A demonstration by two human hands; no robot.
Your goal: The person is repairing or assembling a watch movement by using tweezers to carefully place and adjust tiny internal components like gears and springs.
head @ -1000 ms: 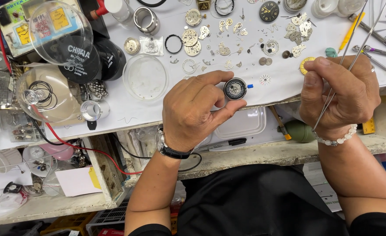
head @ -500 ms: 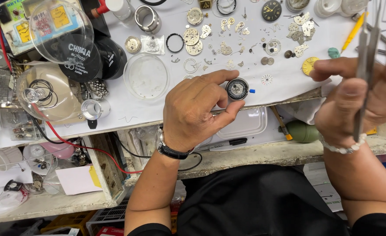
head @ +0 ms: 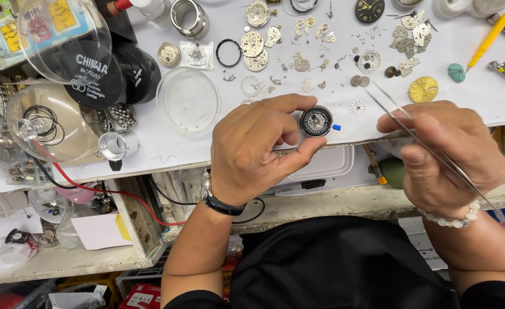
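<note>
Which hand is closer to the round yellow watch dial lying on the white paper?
Right. The right hand, holding the thin metal tweezers, lies just below the round yellow watch dial; the left hand is far to its left.

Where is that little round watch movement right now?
In the head view, the round watch movement sits near the middle, pinched in the left hand fingertips above the white paper's front edge, left of the tweezers in the right hand.

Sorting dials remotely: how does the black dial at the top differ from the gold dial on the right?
The black dial is dark with pale markers and hands, partly cut off by the frame's top edge. The gold dial is yellow, shows no hands, lies fully in view and sits nearer the right hand. Both are round, flat on the white sheet, untouched.
</note>
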